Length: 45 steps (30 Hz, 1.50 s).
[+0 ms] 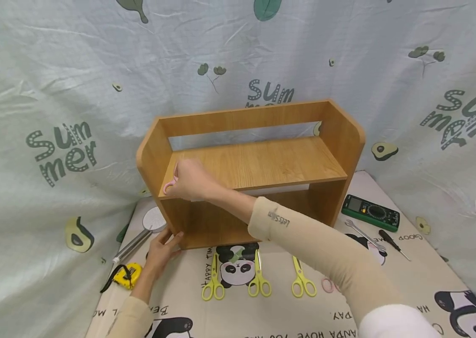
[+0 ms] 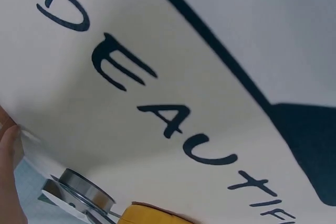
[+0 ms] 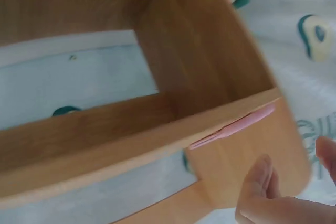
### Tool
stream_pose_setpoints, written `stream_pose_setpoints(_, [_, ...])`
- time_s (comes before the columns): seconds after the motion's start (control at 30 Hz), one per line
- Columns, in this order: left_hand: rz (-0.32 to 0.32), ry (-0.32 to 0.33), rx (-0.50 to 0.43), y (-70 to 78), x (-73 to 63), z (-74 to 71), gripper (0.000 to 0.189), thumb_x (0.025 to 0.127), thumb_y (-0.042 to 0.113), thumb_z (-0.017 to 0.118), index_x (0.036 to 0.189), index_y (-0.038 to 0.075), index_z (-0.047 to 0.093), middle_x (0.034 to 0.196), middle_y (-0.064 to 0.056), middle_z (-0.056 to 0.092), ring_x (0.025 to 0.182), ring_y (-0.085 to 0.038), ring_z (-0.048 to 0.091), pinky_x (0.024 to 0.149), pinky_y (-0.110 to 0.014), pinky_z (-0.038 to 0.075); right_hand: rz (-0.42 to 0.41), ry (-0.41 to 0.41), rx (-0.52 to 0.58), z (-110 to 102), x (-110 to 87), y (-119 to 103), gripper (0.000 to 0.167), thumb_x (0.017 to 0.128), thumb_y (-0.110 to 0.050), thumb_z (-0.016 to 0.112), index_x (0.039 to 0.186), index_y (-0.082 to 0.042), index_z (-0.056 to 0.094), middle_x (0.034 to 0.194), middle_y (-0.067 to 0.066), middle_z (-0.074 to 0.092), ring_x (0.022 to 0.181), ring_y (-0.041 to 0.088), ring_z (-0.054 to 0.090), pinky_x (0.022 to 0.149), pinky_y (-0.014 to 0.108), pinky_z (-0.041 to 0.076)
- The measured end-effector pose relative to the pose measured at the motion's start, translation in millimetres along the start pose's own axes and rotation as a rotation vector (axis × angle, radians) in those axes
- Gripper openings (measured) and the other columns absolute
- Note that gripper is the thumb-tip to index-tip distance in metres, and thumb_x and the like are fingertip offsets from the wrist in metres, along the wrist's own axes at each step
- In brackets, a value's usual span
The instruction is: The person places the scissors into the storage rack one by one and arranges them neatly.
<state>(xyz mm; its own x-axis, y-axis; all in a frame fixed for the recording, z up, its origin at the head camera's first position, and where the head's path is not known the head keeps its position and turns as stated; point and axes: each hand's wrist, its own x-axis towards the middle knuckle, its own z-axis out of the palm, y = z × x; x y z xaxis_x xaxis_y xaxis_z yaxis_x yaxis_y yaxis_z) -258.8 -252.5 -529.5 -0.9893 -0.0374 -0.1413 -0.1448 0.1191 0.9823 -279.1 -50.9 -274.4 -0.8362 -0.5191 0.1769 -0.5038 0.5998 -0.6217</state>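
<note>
Scissors with pink handles (image 3: 247,123) lie on the brown wooden shelf (image 1: 263,162), left of middle. I think the right hand (image 1: 193,180) beside them has loose, parted fingers. The left hand (image 1: 159,253) holds the shelf's lower left side. Three yellow-handled scissors (image 1: 259,272) lie bottom middle; plenty looks left.

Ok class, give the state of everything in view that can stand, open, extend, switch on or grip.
Wooden shelf: standing upright
Left pink scissors: on upper board, opening unclear
Left yellow scissors: shut
Middle yellow scissors: shut
Right yellow scissors: shut
Right pink scissors: partly hidden, opening unclear
Multimeter: face up, on or off unclear
Tape measure: no tape seen drawn out
Left hand: gripping the shelf
Right hand: open, empty
</note>
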Motion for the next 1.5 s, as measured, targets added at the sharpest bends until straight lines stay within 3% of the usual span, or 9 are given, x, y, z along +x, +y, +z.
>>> stream_pose_setpoints(0.1, [0.002, 0.001, 0.004, -1.3, -1.6, -0.9, 0.074, 0.105, 0.028, 0.065, 0.166, 0.016, 0.025, 0.174, -0.013, 0.022, 0.153, -0.045, 0.033, 0.112, -0.061, 0.048, -0.07, 0.028, 0.025, 5.3, -22.3, 4.3, 0.011, 0.084, -0.009, 0.074, 0.082, -0.001, 0.067, 0.071, 0.001, 0.057, 0.064, 0.007, 0.047, 0.057, 0.013, 0.038])
stream_pose_setpoints(0.2, [0.005, 0.007, 0.01, -2.4, -3.0, -0.5, 0.073, 0.105, 0.027, 0.064, 0.166, 0.015, 0.026, 0.174, -0.014, 0.022, 0.153, -0.046, 0.033, 0.111, -0.06, 0.05, -0.076, 0.036, 0.081, 14.5, -49.7, 11.9, 0.036, 0.085, -0.01, 0.076, 0.117, 0.003, 0.069, 0.109, 0.011, 0.071, 0.093, 0.015, 0.063, 0.079, 0.017, 0.053])
stream_pose_setpoints(0.23, [0.006, 0.009, 0.013, -3.0, -3.2, -0.4, 0.073, 0.105, 0.026, 0.064, 0.166, 0.014, 0.027, 0.173, -0.015, 0.022, 0.153, -0.046, 0.034, 0.111, -0.059, 0.051, -0.07, 0.041, 0.1, 19.1, -59.3, 16.0, 0.039, 0.085, -0.011, 0.076, 0.121, 0.002, 0.068, 0.118, 0.012, 0.07, 0.103, 0.017, 0.063, 0.088, 0.02, 0.054])
stream_pose_setpoints(0.37, [0.009, 0.02, 0.014, -3.4, -3.4, 0.8, 0.07, 0.105, 0.022, 0.063, 0.165, 0.011, 0.028, 0.173, -0.017, 0.024, 0.151, -0.045, 0.037, 0.11, -0.058, 0.051, -0.011, 0.043, 0.205, 41.8, -96.3, 34.8, 0.046, 0.089, -0.014, 0.078, 0.131, -0.003, 0.064, 0.125, 0.008, 0.064, 0.115, 0.022, 0.062, 0.099, 0.025, 0.055])
stream_pose_setpoints(0.67, [-0.004, 0.018, 0.002, -3.1, -3.4, 2.1, 0.073, 0.104, 0.021, 0.064, 0.165, 0.006, 0.026, 0.173, -0.021, 0.017, 0.155, -0.049, 0.029, 0.111, -0.06, 0.049, 0.138, 0.025, 0.352, 115.2, -138.6, 94.3, 0.049, 0.085, -0.018, 0.084, 0.128, -0.006, 0.066, 0.12, 0.005, 0.063, 0.106, 0.012, 0.059, 0.094, 0.025, 0.056])
stream_pose_setpoints(0.93, [-0.029, 0.011, 0.001, -5.6, -1.2, 3.5, 0.076, 0.104, 0.021, 0.065, 0.166, 0.008, 0.022, 0.174, -0.021, 0.014, 0.155, -0.05, 0.027, 0.111, -0.061, 0.048, 0.243, 0.039, 0.383, 169.9, -163.9, 133.5, 0.061, 0.077, -0.012, 0.09, 0.128, 0.005, 0.062, 0.113, 0.009, 0.062, 0.103, 0.025, 0.061, 0.092, 0.032, 0.059])
stream_pose_setpoints(1.1, [-0.023, 0.021, -0.003, -5.7, 2.0, 2.6, 0.075, 0.104, 0.022, 0.065, 0.166, 0.008, 0.024, 0.174, -0.02, 0.015, 0.154, -0.049, 0.028, 0.111, -0.061, 0.049, 0.242, 0.061, 0.348, 191.5, -168.9, 148.3, 0.053, 0.072, -0.008, 0.087, 0.117, 0.006, 0.063, 0.1, 0.005, 0.057, 0.091, 0.014, 0.051, 0.079, 0.023, 0.049])
stream_pose_setpoints(1.37, [-0.021, 0.029, 0.002, -6.3, 2.7, 1.9, 0.075, 0.104, 0.022, 0.066, 0.165, 0.008, 0.025, 0.174, -0.02, 0.016, 0.154, -0.05, 0.029, 0.11, -0.06, 0.05, 0.23, 0.119, 0.369, 210.9, -168.2, 155.3, 0.048, 0.063, -0.002, 0.082, 0.106, 0.003, 0.063, 0.096, 0.001, 0.055, 0.087, 0.008, 0.049, 0.078, 0.02, 0.048])
stream_pose_setpoints(1.5, [-0.022, 0.038, 0.002, -6.7, 3.1, 1.2, 0.075, 0.103, 0.023, 0.066, 0.165, 0.008, 0.027, 0.173, -0.02, 0.017, 0.154, -0.048, 0.031, 0.109, -0.058, 0.051, 0.208, 0.121, 0.329, 215.5, -164.2, 155.8, 0.047, 0.06, -0.002, 0.081, 0.103, 0.002, 0.062, 0.096, 0.001, 0.054, 0.086, 0.007, 0.047, 0.076, 0.021, 0.046])
